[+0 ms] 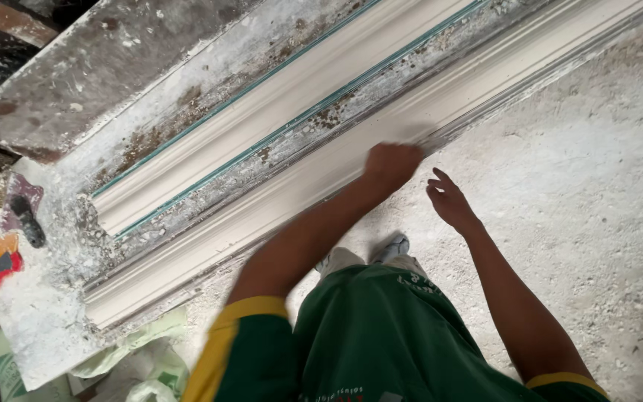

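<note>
Workbench (46, 327), long, plaster-crusted, runs diagonally from near left to far right. On it two long white plaster cornice mouldings lie side by side.

Near moulding (277, 201) runs along the bench's near edge from near left to far right; it is the piece being worked. Judged: long, stiff, brittle cast plaster, fairly heavy for its length, dusty rather than slippery, likely to snap if lifted from one end. Best held at two spread points along its length, palms under the flat back, not by the thin profile edges.

Far moulding (262, 104) sits parallel, just beyond, edged by thin teal strips (292, 119), which look like mould rails.

Left hand (392, 164) closed in a fist, pressed on the near moulding's surface; blurred, so cannot tell if it grips a small thing such as a rag.

Right hand (448, 201) open, fingers spread, held in air over the floor (582, 193), just right of the moulding, touching nothing.

Scraper-like tool (27, 216) with dark handle lies at the bench's left end.

Containers: only crumpled pale green bags (143, 365) under the near left end of the bench; contents hidden.
</note>
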{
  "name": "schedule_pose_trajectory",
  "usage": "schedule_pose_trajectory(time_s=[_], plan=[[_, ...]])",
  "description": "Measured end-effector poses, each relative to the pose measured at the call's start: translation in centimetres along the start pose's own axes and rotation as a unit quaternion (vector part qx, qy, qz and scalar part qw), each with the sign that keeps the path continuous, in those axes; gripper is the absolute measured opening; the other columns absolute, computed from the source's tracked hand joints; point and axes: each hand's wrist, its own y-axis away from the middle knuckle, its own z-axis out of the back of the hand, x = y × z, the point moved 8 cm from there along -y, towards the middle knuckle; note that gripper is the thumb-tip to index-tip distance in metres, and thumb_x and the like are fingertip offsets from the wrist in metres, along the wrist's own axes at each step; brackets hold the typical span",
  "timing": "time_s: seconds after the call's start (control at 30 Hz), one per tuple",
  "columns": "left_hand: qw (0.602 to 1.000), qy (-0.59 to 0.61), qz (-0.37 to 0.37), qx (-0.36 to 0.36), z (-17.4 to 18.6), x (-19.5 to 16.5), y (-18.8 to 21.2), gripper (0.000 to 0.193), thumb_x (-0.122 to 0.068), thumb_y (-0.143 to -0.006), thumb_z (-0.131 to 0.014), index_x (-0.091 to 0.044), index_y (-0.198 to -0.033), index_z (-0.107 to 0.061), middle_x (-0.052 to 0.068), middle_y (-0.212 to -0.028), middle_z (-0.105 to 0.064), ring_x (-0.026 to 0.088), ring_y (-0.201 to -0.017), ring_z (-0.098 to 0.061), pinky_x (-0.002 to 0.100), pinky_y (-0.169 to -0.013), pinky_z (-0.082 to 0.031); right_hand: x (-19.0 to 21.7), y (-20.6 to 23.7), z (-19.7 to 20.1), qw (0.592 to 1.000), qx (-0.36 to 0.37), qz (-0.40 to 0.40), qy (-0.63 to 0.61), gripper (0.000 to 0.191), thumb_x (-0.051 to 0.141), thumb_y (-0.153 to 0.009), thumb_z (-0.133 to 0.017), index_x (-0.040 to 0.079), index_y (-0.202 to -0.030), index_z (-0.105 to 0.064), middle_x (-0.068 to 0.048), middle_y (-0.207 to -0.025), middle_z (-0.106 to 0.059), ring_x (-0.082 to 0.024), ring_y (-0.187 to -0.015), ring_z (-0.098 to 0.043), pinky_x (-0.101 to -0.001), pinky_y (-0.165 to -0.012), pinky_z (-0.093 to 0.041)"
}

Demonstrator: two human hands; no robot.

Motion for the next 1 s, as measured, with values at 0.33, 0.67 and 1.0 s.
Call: schedule_pose_trajectory(time_s=[0.33,0.67,1.0], plan=[[0.998,-0.019,0.0,0.055,-1.1,5.7,10.0,0.029,-0.02,-0.104,-0.054,-0.012,-0.132,-0.058,0.012,-0.105,-0.073,0.028,-0.072,-0.073,0.042,-0.051,-0.058,-1.3,0.4,4.6,0.994,0.049,0.08,0.062,0.038,0.03,-0.107,-0.051,0.006,-0.133,-0.065,-0.009,-0.106,-0.08,-0.017,-0.103,-0.075,-0.0342,-0.09,-0.056],[0.998,-0.032,-0.026,0.051,-0.6,0.7,0.9,0.02,-0.015,-0.104,-0.055,-0.007,-0.122,-0.06,0.012,-0.08,-0.073,0.02,-0.056,-0.069,0.035,-0.039,-0.05,-3.4,0.3,4.1,0.994,0.001,0.0,0.105,0.049,0.044,-0.103,-0.059,0.002,-0.078,-0.068,-0.009,-0.076,-0.074,-0.018,-0.069,-0.069,-0.0358,-0.068,-0.055],[0.997,0.071,-0.03,-0.014,1.3,-0.9,-3.8,0.022,-0.016,-0.097,-0.055,-0.004,-0.113,-0.062,0.014,-0.092,-0.075,0.029,-0.074,-0.076,0.045,-0.058,-0.06,-1.0,0.8,4.7,0.994,-0.061,0.091,0.029,0.029,0.031,-0.098,-0.063,0.005,-0.111,-0.071,-0.004,-0.091,-0.075,-0.016,-0.088,-0.074,-0.0277,-0.073,-0.056]])
